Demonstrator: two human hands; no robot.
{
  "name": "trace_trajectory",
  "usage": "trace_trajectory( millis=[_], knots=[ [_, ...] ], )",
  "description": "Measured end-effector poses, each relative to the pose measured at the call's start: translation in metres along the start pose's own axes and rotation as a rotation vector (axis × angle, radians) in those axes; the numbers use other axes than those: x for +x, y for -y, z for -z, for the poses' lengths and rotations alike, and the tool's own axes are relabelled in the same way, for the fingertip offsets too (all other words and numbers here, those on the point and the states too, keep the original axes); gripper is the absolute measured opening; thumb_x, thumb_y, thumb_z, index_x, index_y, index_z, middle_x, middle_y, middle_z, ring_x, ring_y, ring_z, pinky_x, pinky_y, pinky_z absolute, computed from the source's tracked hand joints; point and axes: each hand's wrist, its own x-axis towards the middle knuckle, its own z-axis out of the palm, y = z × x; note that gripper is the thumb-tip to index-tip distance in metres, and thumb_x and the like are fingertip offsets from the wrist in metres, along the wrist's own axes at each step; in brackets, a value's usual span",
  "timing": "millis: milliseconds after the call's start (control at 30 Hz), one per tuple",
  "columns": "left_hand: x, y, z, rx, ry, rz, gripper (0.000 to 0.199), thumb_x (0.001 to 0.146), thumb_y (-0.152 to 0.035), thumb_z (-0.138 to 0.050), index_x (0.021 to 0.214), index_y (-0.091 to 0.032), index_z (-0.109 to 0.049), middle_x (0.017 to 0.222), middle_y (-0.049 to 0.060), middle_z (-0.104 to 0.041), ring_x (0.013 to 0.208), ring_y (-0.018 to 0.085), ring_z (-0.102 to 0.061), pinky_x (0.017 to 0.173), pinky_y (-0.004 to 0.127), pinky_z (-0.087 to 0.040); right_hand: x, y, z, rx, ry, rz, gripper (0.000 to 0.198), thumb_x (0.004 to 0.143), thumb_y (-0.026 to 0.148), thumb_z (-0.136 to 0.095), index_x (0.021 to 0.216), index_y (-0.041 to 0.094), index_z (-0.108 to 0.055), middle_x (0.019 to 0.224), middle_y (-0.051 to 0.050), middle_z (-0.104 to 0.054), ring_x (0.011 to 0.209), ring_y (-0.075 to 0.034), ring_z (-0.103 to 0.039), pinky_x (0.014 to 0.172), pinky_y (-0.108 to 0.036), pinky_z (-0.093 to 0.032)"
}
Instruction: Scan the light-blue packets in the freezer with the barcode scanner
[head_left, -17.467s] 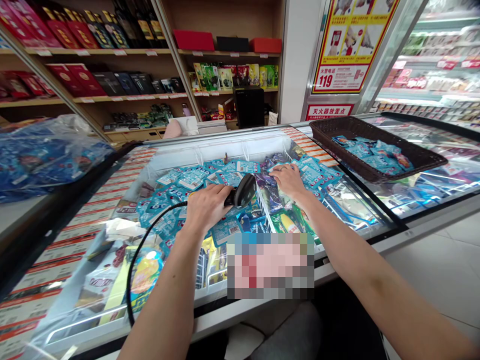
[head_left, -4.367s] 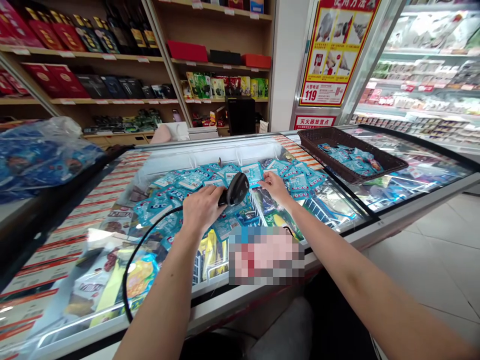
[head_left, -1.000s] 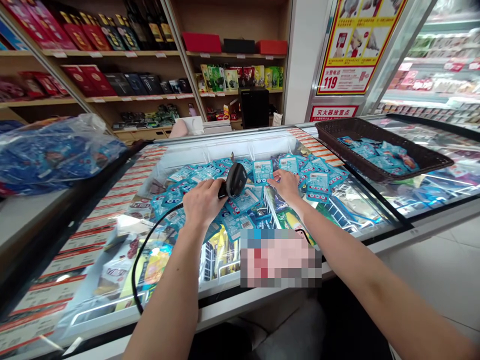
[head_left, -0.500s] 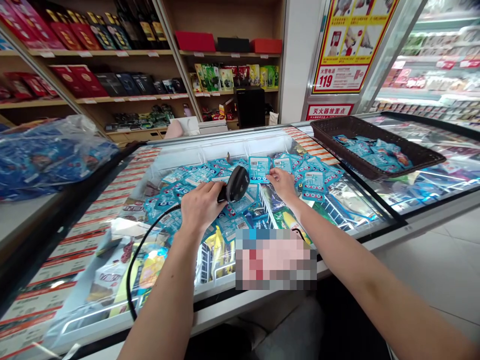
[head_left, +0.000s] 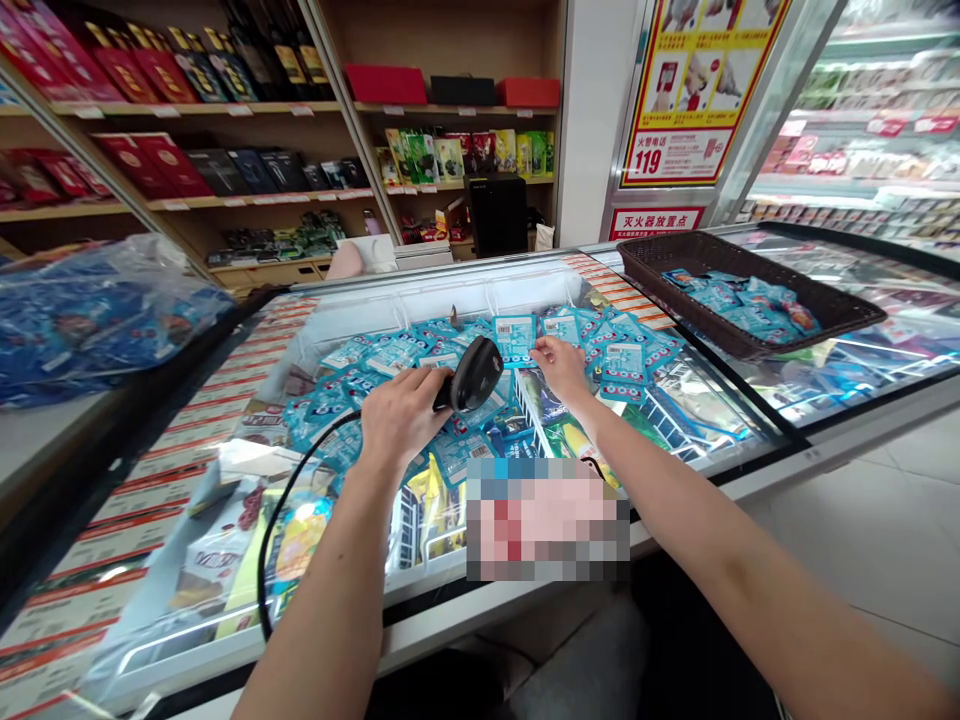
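My left hand (head_left: pixel 399 415) is wrapped round the handle of a black barcode scanner (head_left: pixel 478 376), whose cable runs down to the left. To the right of the scanner head, my right hand (head_left: pixel 561 366) pinches the lower right corner of a small blue packet (head_left: pixel 515 338). That packet shows its barcode side upward. Many similar blue packets (head_left: pixel 624 365) lie spread and overlapping on the glass freezer top around both hands. The scanner's face is turned away from me.
A brown woven basket (head_left: pixel 757 338) with more blue packets stands at the right. A clear plastic bag (head_left: pixel 112 320) with blue packs lies at the left. A blurred pinkish object (head_left: pixel 551 520) sits at the freezer's near edge. Stocked shelves (head_left: pixel 247 195) stand behind.
The scanner head in my left hand has tilted slightly and dropped a little. My right hand keeps its pinch on the packet. The whole view has shifted slightly.
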Motion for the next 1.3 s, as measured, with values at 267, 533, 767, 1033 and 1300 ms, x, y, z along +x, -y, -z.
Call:
trace_trajectory(
  millis=[267,533,767,1033,1300],
  knots=[
    [0.0,-0.0018,0.0009,0.021,-0.018,-0.03,0.034,0.081,-0.029,-0.05,0.114,-0.023,-0.058,0.099,0.006,-0.068,0.096,0.024,-0.061,0.069,0.033,-0.042,-0.0026,0.0037,0.0037,0.005,-0.02,0.026,0.019,0.088,0.033,-0.048,0.089,0.023,-0.064,0.085,-0.001,-0.071,0.08,-0.019,-0.062,0.084,-0.036,-0.032],
    [0.0007,-0.0027,0.0031,0.023,-0.012,-0.036,0.034,0.081,-0.029,-0.051,0.113,-0.023,-0.058,0.099,0.006,-0.068,0.096,0.024,-0.061,0.068,0.032,-0.042,-0.0021,0.0023,0.0031,0.015,-0.038,0.038,0.02,0.088,0.034,-0.047,0.091,0.022,-0.063,0.086,-0.001,-0.07,0.082,-0.02,-0.061,0.083,-0.035,-0.033],
    [0.0006,-0.0033,0.0039,0.018,-0.015,-0.027,0.032,0.081,-0.029,-0.051,0.112,-0.023,-0.059,0.098,0.006,-0.069,0.095,0.024,-0.062,0.067,0.032,-0.041,-0.0012,0.0008,0.0017,0.012,-0.037,0.04,0.02,0.088,0.035,-0.048,0.09,0.023,-0.063,0.085,0.0,-0.07,0.083,-0.019,-0.06,0.083,-0.034,-0.032],
    [0.0003,-0.0013,0.0008,0.038,-0.058,-0.058,0.032,0.08,-0.029,-0.054,0.111,-0.022,-0.059,0.096,0.005,-0.069,0.093,0.024,-0.062,0.065,0.032,-0.041,-0.0003,-0.003,-0.0015,0.034,-0.065,0.047,0.016,0.087,0.035,-0.052,0.088,0.023,-0.064,0.083,0.001,-0.07,0.082,-0.019,-0.059,0.081,-0.034,-0.03],
    [0.0002,-0.0012,0.0003,0.037,-0.066,-0.06,0.032,0.08,-0.029,-0.054,0.111,-0.021,-0.06,0.096,0.005,-0.069,0.092,0.024,-0.062,0.066,0.032,-0.041,-0.0002,-0.0029,-0.0011,0.031,-0.058,0.058,0.018,0.088,0.035,-0.051,0.09,0.023,-0.064,0.085,0.0,-0.07,0.081,-0.02,-0.059,0.081,-0.035,-0.03]
  ],
)
